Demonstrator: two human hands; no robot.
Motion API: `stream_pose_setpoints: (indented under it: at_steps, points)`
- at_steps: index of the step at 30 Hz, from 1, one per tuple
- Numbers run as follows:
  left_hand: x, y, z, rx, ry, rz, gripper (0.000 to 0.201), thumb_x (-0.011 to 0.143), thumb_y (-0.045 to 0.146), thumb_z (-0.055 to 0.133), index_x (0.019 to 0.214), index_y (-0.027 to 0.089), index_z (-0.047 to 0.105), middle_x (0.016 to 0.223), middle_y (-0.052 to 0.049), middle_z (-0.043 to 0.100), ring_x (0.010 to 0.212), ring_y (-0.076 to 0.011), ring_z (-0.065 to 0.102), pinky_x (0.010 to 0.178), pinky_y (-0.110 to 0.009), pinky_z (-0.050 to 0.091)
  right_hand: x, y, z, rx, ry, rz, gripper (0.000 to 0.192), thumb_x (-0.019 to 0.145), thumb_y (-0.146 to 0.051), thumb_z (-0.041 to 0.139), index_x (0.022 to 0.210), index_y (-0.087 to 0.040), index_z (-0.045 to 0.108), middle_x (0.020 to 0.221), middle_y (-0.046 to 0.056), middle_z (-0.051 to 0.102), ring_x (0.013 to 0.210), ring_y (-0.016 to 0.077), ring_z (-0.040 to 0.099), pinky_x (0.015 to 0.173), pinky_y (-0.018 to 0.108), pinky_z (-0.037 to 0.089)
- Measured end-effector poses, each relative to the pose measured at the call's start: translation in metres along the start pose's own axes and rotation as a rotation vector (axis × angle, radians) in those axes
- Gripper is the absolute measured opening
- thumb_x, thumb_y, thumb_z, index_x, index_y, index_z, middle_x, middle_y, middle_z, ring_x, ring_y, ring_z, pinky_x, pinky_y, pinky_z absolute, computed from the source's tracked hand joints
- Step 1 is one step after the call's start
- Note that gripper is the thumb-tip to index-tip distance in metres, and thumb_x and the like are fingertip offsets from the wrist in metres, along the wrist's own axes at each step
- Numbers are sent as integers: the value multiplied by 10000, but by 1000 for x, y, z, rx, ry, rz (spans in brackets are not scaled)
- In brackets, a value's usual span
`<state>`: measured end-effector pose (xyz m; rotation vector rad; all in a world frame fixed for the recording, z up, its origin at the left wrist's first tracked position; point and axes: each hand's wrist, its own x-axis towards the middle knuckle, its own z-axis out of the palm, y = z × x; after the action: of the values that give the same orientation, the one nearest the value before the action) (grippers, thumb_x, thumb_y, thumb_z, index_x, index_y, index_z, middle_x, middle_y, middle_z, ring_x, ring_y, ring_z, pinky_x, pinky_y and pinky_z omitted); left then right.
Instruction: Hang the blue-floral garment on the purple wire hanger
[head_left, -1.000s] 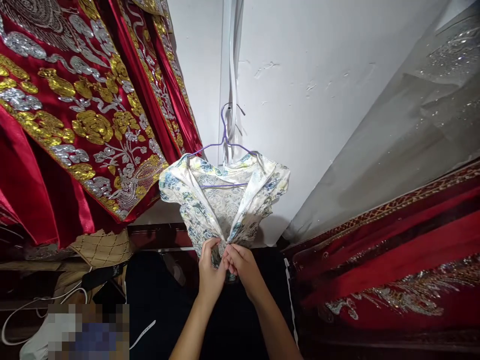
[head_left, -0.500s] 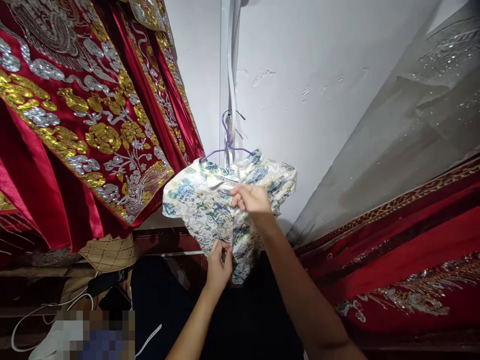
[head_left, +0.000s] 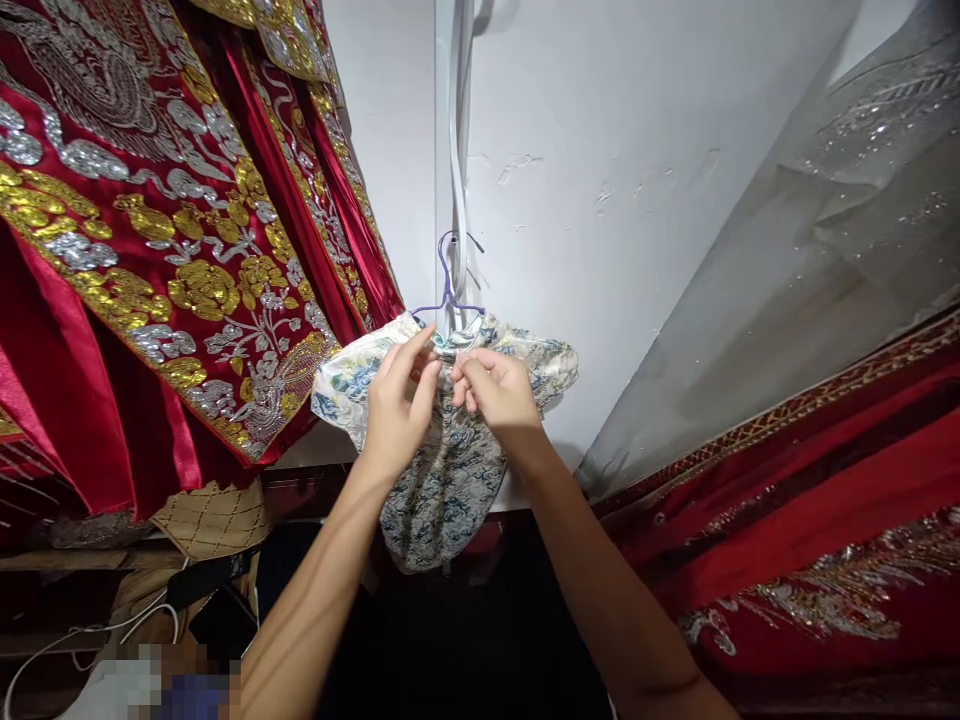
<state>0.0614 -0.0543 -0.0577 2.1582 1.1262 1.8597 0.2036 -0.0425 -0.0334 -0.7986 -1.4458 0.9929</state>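
Observation:
A short-sleeved blouse [head_left: 442,490] with a blue, white and yellow floral pattern hangs from a thin purple hanger [head_left: 448,290] in front of me. At the left side of its collar is my left hand [head_left: 397,405], its thumb and fingers apart. My right hand [head_left: 499,390] is closed in a pinch on the blouse's front edge, just below the collar. The two hands are close together but not touching. Part of the neckline and upper front is hidden behind my fingers.
Red garments with gold and silver embroidery [head_left: 206,290] hang on the left. To the right are a sheer sparkly white fabric [head_left: 750,280] and a red embroidered fabric [head_left: 840,480]. A white strap [head_left: 456,150] runs down the wall. White cables [head_left: 97,628] lie at lower left.
My left hand has risen from the blouse's lower front edge to the collar. My right hand stays near the upper front, slightly lower left. The blouse front now hangs differently, its lower part fuller.

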Motion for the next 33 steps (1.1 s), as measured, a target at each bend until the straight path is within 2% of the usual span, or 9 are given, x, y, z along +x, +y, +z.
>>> stream_pose_setpoints:
  at_steps: [4,7,11,14,20,24,26,30,33]
  points:
    - [38,15,-10,149,-62,163,149,992,240,549,938,172,670,902,-54,654,860,-168,607,811,-301,484,4,29,-2,-76,40,23,257,879,-380,569,718,-184,611,495,-33,558,432,97,454,458,218,328]
    - [39,8,-27,150,150,92,146,987,257,556,940,170,663,918,-53,654,888,-168,602,845,-294,470,-7,74,-3,-159,39,150,285,845,-388,586,640,-190,586,466,-36,518,430,104,421,457,237,296]
    - [19,-33,-64,-303,530,-347,175,943,330,619,898,166,661,880,-32,659,868,-150,619,858,-262,500,-43,112,-3,-138,12,207,309,848,-390,570,605,-199,571,438,-40,483,432,117,425,470,253,307]
    - [-20,-67,-74,-684,645,-745,197,940,332,587,857,160,637,844,-58,679,883,-167,654,900,-301,532,-72,113,2,-61,-34,219,303,871,-387,558,631,-204,584,462,-38,505,448,120,442,490,256,329]
    - [-122,-78,-17,-765,556,-1009,193,898,349,607,855,167,657,833,-93,705,880,-186,698,856,-332,566,-110,99,1,131,94,323,308,885,-408,560,636,-229,534,468,-35,485,459,133,398,495,272,319]
    - [-149,-68,14,-753,471,-1025,259,775,363,780,862,134,694,802,-51,702,764,-148,670,764,-268,545,-122,98,-28,92,167,373,344,865,-444,572,601,-234,509,477,-29,463,452,135,366,478,281,277]
    - [-148,-61,16,-734,456,-989,280,780,382,792,887,139,704,840,-30,706,772,-122,651,759,-221,517,-127,97,-48,11,39,421,356,860,-424,566,570,-226,509,454,-31,449,433,126,356,474,276,267]
    - [-132,-34,7,-817,357,-891,271,866,436,709,948,181,663,988,-47,717,893,-168,677,819,-264,527,-135,93,-73,-160,-487,605,329,876,-407,581,632,-192,630,480,-1,549,462,136,457,519,268,347]
    - [-122,-2,6,-869,168,-827,281,907,465,647,877,188,612,1073,-87,718,953,-223,689,845,-329,543,-133,98,-67,-161,-452,579,404,891,-554,584,753,-186,676,652,40,651,588,169,553,579,287,409]
